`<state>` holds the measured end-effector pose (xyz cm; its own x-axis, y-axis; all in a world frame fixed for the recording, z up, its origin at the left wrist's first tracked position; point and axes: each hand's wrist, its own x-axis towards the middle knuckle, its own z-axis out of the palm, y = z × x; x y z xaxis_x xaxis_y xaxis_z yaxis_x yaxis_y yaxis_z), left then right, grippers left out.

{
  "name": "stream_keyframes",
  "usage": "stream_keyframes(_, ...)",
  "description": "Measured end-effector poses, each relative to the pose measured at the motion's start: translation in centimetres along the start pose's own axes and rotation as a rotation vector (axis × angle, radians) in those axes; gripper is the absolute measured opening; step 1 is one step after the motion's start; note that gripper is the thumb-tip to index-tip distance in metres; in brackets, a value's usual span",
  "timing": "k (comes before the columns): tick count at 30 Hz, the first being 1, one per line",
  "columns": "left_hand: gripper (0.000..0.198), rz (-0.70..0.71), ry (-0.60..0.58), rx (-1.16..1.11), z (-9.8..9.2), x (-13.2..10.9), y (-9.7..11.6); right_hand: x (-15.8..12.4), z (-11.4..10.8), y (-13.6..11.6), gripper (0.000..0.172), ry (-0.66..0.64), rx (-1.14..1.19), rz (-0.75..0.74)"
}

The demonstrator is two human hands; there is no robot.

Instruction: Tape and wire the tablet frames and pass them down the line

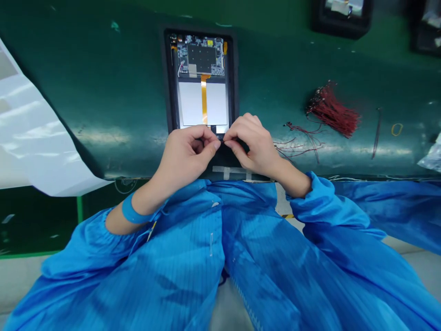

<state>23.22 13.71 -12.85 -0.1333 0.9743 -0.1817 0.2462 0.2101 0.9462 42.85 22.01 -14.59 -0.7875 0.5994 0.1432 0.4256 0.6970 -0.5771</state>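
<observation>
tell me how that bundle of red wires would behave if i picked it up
Probably floppy: the bundle of red wires fans out in thin strands lying flat on the green mat. Likely very light, so a push may scatter it rather than slide it. The loose wires nearby lie tangled, so strands may snag or slip out.

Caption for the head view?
Left hand and right hand pinch a small part at the edge of an opened black tablet on green matting.

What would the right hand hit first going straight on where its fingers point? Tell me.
The left hand. The right hand points leftward at its pinched fingertips, seemingly almost touching; depth is unclear.
</observation>
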Motion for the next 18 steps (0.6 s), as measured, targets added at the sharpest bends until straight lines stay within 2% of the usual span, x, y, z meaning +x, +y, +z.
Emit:
stream_keyframes(3, 0.007, 0.108, 0.107, 0.154, -0.9, -0.8, -1.1, 0.1, 0.9, 0.5, 0.031, -0.017, -0.06, 0.018)
stream_keyframes(8, 0.012, 0.257, 0.248, 0.43, -2.5, -2.1, -2.4, 0.3, 1.8, 0.7, 0.031, -0.022, -0.163, 0.029)
stream_keyframes(13, 0.017, 0.434, 0.278, 0.627, -2.0, -2.4, -4.1, 0.6, 2.4, 0.5, 0.032, 0.026, -0.163, 0.052)
stream_keyframes(18, 0.02, 0.447, 0.251, 0.579, -0.9, -2.1, -5.4, 0.9, 2.8, 0.3, 0.031, 0.033, -0.183, 0.061)
